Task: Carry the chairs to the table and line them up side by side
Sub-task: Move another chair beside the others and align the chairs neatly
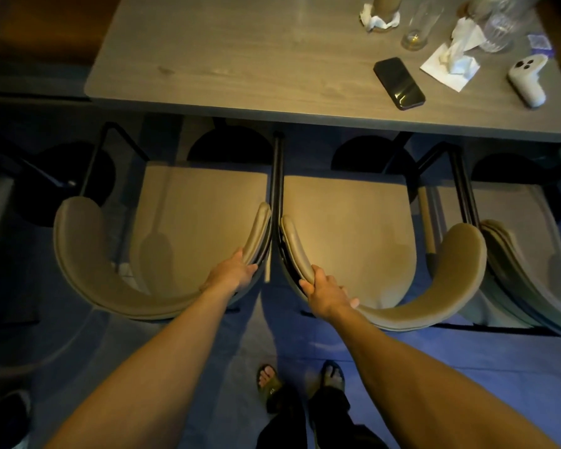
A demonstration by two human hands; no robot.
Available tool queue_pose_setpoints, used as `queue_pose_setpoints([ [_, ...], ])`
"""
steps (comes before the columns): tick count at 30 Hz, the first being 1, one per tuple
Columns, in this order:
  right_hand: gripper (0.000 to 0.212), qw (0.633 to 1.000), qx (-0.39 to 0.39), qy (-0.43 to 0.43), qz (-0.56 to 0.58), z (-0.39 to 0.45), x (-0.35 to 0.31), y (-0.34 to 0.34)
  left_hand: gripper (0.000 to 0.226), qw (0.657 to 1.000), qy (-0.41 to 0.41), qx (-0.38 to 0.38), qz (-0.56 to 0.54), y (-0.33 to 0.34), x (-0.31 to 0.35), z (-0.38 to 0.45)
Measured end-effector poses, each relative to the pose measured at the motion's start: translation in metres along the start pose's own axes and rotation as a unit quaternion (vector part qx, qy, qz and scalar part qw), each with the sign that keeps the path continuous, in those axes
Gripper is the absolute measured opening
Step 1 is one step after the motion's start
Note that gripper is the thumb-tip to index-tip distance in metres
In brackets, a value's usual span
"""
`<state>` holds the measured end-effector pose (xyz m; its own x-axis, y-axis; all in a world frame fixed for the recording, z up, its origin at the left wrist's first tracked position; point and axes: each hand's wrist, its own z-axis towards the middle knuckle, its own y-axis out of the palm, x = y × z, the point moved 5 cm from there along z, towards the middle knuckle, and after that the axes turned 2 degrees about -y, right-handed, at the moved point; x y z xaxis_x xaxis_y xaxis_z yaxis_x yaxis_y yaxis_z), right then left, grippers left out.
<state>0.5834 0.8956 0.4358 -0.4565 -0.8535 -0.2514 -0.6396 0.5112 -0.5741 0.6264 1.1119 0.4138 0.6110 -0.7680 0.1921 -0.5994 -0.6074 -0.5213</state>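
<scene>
Three tan cushioned chairs with curved backrests and black frames stand side by side at the near edge of the grey wooden table. The left chair and the middle chair touch at their inner backrest ends. My left hand grips the right end of the left chair's backrest. My right hand grips the left end of the middle chair's backrest. The third chair stands at the right, partly cut off by the frame edge.
On the table's right part lie a black phone, a white handheld device, crumpled tissues and empty glasses. My sandalled feet stand on blue-grey carpet behind the chairs. Black round table bases show under the table.
</scene>
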Motion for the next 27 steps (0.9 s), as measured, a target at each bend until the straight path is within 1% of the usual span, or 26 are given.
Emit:
queue_pose_setpoints([
  [2, 0.053, 1.0, 0.002, -0.004, 0.002, 0.0, 0.001, 0.0, 0.069, 0.999, 0.002, 0.02, 0.034, 0.0, -0.001, 0.002],
  [4, 0.053, 1.0, -0.006, -0.004, 0.008, 0.001, 0.0, -0.001, 0.066, 0.998, 0.003, 0.02, 0.056, -0.001, 0.0, 0.001],
  [10, 0.055, 1.0, -0.017, -0.001, 0.017, 0.001, 0.001, -0.001, 0.061, 0.995, 0.001, 0.046, 0.087, 0.004, 0.004, -0.006],
  [12, 0.055, 1.0, -0.015, -0.003, 0.015, 0.001, 0.001, 0.0, 0.059, 0.995, 0.004, 0.033, 0.091, 0.005, 0.006, -0.005],
  [15, 0.056, 0.999, -0.03, 0.001, 0.024, -0.001, 0.001, -0.001, 0.064, 0.995, 0.006, -0.006, 0.099, 0.003, 0.01, -0.001],
  [18, 0.058, 0.999, -0.034, -0.003, 0.028, 0.0, 0.001, -0.002, 0.068, 0.994, 0.001, -0.017, 0.104, 0.002, 0.012, 0.0],
  [22, 0.071, 0.999, -0.033, -0.014, 0.032, -0.003, 0.002, -0.003, 0.071, 0.997, -0.01, -0.036, 0.073, 0.006, 0.012, 0.009],
  [24, 0.067, 0.999, -0.028, -0.014, 0.034, -0.002, 0.003, -0.003, 0.071, 0.998, -0.012, -0.027, 0.063, 0.008, 0.012, 0.011],
  [27, 0.056, 0.999, -0.015, -0.01, 0.047, -0.001, 0.003, -0.001, 0.067, 0.998, -0.011, 0.015, 0.063, 0.011, 0.011, 0.007],
])
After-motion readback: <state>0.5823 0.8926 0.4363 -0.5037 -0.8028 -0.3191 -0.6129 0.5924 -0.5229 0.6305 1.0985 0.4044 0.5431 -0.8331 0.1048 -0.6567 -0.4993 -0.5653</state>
